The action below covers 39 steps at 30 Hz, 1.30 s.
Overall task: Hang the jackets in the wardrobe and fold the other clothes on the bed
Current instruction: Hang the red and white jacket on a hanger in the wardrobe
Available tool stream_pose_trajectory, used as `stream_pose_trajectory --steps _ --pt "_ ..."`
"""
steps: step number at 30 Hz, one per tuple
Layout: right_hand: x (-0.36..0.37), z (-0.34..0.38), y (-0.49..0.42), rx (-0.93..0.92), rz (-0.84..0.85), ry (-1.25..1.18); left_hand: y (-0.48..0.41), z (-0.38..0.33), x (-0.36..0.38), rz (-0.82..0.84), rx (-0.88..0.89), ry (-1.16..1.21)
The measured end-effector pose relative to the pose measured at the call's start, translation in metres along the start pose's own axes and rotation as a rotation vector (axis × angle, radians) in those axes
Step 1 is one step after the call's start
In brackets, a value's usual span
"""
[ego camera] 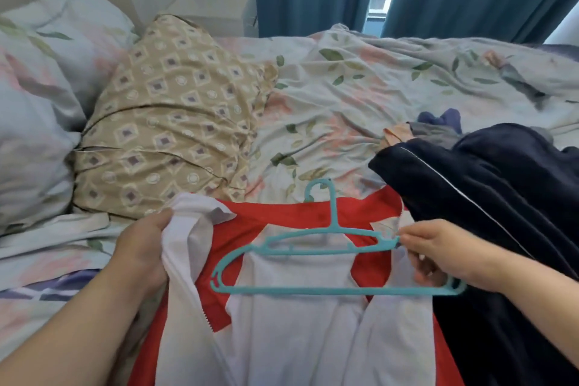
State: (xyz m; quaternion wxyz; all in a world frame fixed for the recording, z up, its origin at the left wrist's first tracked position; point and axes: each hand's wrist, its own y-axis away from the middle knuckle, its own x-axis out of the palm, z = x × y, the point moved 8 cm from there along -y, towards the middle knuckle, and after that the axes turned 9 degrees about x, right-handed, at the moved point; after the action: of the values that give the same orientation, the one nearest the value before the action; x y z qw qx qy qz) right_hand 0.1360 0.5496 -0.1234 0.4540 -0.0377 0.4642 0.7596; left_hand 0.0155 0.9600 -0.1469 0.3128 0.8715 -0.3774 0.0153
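Jacket (pixel 297 338) lies open on bed (pixel 344 97), hanger (pixel 313 291) on top. Your left hand (pixel 141 247) grips white front panel; right hand (pixel 435 254) pinches hanger arm. Expect soft, light, limp fabric: hold at shoulder, slide the stiff hanger in.

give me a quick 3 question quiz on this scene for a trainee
1. True or false: the right hand holds the hanger.
2. What does the left hand grip? A) the jacket B) the hanger C) nothing
3. Fill in: the dark garment lies on the jacket's ____ side, as the person sees it.

Key: 1 true; 2 A; 3 right
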Motion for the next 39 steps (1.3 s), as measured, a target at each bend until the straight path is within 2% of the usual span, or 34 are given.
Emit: stream_pose_trajectory --steps 3,6,8,10,11,12,13,14,15,16,17,18,20,25,28,30,32,34,36,39 --pt "0.031 0.013 -0.026 -0.042 -0.033 0.004 0.021 -0.001 0.019 0.046 0.089 -0.141" --pt "0.052 0.023 -0.049 -0.052 -0.076 0.067 0.037 0.005 0.049 0.17 0.261 -0.41" --pt "0.049 0.024 -0.053 -0.09 -0.201 0.209 0.043 0.016 0.066 0.252 0.39 -0.668" --pt "0.026 0.017 -0.043 -0.125 -0.453 0.281 0.047 0.03 0.072 0.239 0.495 -0.992" --pt "0.013 0.009 -0.034 -0.123 -0.594 0.296 0.05 0.032 0.07 0.154 0.589 -1.197" --pt "0.002 -0.002 -0.025 -0.097 -0.699 0.305 0.059 0.031 0.075 0.11 0.761 -1.376" --pt "-0.004 -0.015 -0.02 -0.037 -0.744 0.294 0.072 0.037 0.087 0.157 0.968 -1.494" --pt "-0.006 -0.028 -0.019 0.038 -0.73 0.276 0.088 0.05 0.101 0.275 1.149 -1.537" --pt "-0.004 -0.037 -0.022 0.106 -0.685 0.268 0.101 0.074 0.114 0.447 1.251 -1.553" --pt "-0.001 -0.042 -0.027 0.156 -0.642 0.275 0.107 0.102 0.124 0.625 1.224 -1.588" --pt "0.001 -0.043 -0.032 0.185 -0.614 0.28 0.106 0.128 0.131 0.724 1.14 -1.645" --pt "0.001 -0.041 -0.038 0.188 -0.606 0.268 0.1 0.15 0.133 0.753 1.049 -1.7" --pt "-0.003 -0.035 -0.046 0.15 -0.617 0.213 0.084 0.169 0.133 0.693 0.937 -1.776" --pt "-0.026 -0.036 -0.037 0.057 -0.584 0.108 0.061 0.155 0.124 0.639 1.013 -1.758" --pt "-0.038 -0.035 -0.015 -0.051 -0.382 -0.417 0.049 0.157 0.118 0.616 0.913 -1.725" --pt "-0.024 -0.019 -0.007 -0.097 -0.229 -0.553 0.057 0.154 0.131 0.613 0.998 -1.709" --pt "0.006 0.007 -0.01 -0.144 -0.139 -0.489 0.074 0.154 0.138 0.64 1.103 -1.67" --pt "0.038 0.038 -0.019 -0.179 -0.133 -0.393 0.088 0.157 0.133 0.625 1.114 -1.613" --pt "0.066 0.057 -0.032 -0.183 -0.162 -0.271 0.101 0.156 0.115 0.541 1.094 -1.577" --pt "0.106 0.059 -0.049 -0.152 -0.113 -0.164 0.125 0.149 0.069 0.387 1.105 -1.449"
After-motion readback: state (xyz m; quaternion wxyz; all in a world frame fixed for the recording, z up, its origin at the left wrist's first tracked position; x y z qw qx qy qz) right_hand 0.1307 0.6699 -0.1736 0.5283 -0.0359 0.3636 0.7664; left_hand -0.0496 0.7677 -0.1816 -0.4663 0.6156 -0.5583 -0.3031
